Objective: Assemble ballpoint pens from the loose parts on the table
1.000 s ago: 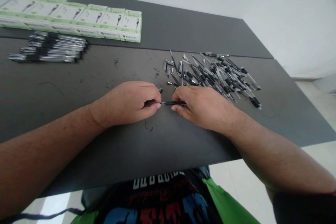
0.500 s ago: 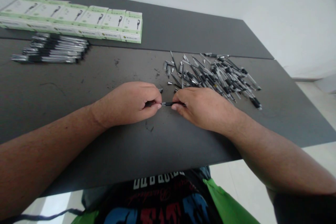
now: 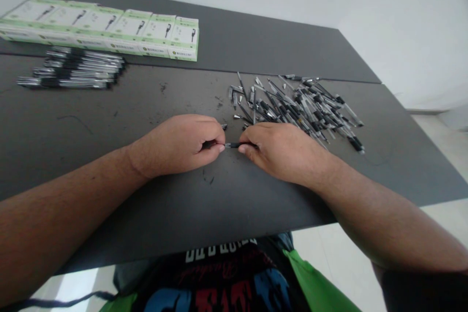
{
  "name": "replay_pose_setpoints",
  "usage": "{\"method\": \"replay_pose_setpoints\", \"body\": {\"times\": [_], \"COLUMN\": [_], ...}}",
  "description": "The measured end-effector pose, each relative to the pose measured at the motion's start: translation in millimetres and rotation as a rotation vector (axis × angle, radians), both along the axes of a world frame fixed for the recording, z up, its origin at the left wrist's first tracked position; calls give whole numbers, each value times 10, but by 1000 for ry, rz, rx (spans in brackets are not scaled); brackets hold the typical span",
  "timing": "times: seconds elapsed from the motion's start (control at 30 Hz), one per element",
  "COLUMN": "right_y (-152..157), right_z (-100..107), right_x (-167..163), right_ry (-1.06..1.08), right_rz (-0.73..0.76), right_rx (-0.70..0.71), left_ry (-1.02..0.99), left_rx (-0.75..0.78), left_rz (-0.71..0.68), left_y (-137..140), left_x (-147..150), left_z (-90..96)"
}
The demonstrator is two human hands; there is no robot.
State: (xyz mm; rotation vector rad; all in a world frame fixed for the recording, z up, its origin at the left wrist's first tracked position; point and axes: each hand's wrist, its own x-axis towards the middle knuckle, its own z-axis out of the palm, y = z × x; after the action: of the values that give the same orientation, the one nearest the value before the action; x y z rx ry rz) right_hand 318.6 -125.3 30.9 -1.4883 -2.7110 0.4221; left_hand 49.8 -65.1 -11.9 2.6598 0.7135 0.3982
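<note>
The pen (image 3: 230,145) is pinched, thumb against finger, at nine o'clock by the left hand (image 3: 185,144) and at three by the right hand (image 3: 288,151); loose parts (image 3: 320,112) lie at two. Presumably light, stiff and slick, it is best held by its dark grip (image 3: 235,145).

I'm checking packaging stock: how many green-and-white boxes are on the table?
6 boxes, side by side in one row at the far left of the table; others may be hidden behind or beneath.

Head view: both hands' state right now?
Left hand: closed, pinching the clear end of a pen.
Right hand: closed, holding the same pen's black part.
</note>
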Motion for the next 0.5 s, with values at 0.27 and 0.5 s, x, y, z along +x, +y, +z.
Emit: {"method": "replay_pose_setpoints", "body": {"times": [0.27,0.5], "right_y": [-2,10], "right_z": [-24,-22], "right_x": [14,5], "right_ry": [-3,5], "right_rz": [11,-21], "right_rx": [-6,-6], "left_ry": [-17,-34], "left_rx": [-1,19], "left_rz": [-6,-25], "left_y": [-6,7], "left_x": [6,-4], "left_z": [6,-25]}}
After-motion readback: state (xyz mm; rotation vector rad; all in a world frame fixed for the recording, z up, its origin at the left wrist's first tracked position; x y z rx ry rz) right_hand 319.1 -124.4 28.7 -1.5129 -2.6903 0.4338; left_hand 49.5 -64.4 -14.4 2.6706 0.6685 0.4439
